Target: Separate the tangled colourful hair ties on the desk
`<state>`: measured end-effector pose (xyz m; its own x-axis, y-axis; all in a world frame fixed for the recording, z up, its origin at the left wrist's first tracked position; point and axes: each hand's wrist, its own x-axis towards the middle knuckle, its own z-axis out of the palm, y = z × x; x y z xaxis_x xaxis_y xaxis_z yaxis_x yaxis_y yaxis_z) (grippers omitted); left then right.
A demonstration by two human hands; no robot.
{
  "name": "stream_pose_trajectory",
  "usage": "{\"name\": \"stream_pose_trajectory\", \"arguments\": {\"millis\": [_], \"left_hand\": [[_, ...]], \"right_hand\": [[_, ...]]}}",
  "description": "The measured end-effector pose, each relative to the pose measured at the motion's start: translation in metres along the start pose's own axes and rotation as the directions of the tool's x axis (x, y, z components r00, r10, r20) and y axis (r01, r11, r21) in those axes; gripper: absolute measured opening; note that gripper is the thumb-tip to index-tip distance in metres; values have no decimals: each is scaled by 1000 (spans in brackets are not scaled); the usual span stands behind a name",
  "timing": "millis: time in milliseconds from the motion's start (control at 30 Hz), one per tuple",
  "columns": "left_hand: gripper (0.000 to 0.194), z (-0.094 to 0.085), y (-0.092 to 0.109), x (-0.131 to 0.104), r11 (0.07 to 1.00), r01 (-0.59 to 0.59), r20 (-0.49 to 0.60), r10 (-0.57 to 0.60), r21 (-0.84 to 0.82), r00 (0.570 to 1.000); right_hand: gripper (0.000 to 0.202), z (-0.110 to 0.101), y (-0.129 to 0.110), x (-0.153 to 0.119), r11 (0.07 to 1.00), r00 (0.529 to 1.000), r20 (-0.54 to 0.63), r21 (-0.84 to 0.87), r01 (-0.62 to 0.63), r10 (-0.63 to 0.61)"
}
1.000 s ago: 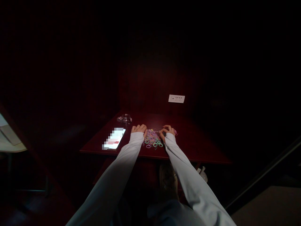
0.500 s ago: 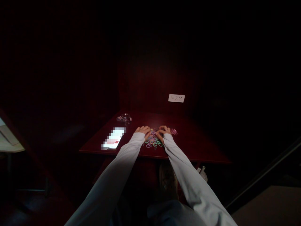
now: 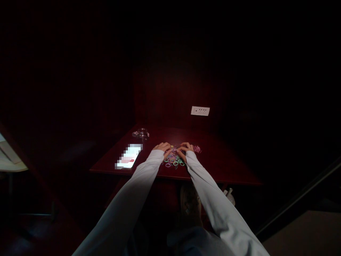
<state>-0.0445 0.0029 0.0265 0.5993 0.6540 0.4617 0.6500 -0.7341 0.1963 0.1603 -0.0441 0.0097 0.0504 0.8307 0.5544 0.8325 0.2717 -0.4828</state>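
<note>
Lying lit on the tabletop [image 3: 218,163], a phone [image 3: 130,156] sits near a clear container [image 3: 143,133]. Left hand [image 3: 162,147] curls at a pile of coloured bands [image 3: 173,160], right hand [image 3: 187,147] opposite, pink bands [image 3: 197,149] just beside. Cannot tell whether either hand's fingers are clamped on one.

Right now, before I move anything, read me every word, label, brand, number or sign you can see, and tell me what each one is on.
No text can be read.
Phone: screen pixelated, nothing legible.
Wall socket: holes show; any marking is too small to read.
Clear container and small coloured rings: no lettering can be made out.
</note>
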Motion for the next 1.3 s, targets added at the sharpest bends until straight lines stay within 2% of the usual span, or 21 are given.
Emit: {"name": "stream_pose_trajectory", "arguments": {"millis": [467,567,633,733,800,833,900,1133,1300], "left_hand": [[20,-1,0,-3,1000,12,-18,-12,-12,1000],[21,0,-2,-3,1000,13,-22,-14,-18,1000],[21,0,-3,-3,1000,16,-26,-17,-23,1000],[22,1,-4,-2,999,24,-24,-24,-26,999],[22,0,-4,-2,999,23,-18,-24,-25,1000],[21,0,-4,-2,999,22,-17,-22,-23,1000],[21,-1,-3,-2,1000,22,-18,-23,-22,1000],[21,4,-4,-4,1000,16,-60,-18,-25,998],[20,11,-8,-2,1000,9,-71,-11,-26,997]], "right_hand": [[31,4,8,3,998,991,-117,10,-68,68],[32,4,16,3,993,977,-184,-8,-115,112],[35,2,25,1,976,943,-262,-9,-217,208],[39,-2,43,-2,914,834,-405,12,-406,375],[42,-5,52,-4,890,757,-510,37,-454,407],[42,-6,56,-5,886,734,-542,44,-461,409],[40,-8,58,-6,875,717,-557,36,-482,418],[32,-19,45,-5,771,701,-453,-47,-635,550],[25,-23,32,-3,700,646,-471,-81,-710,600]]}}
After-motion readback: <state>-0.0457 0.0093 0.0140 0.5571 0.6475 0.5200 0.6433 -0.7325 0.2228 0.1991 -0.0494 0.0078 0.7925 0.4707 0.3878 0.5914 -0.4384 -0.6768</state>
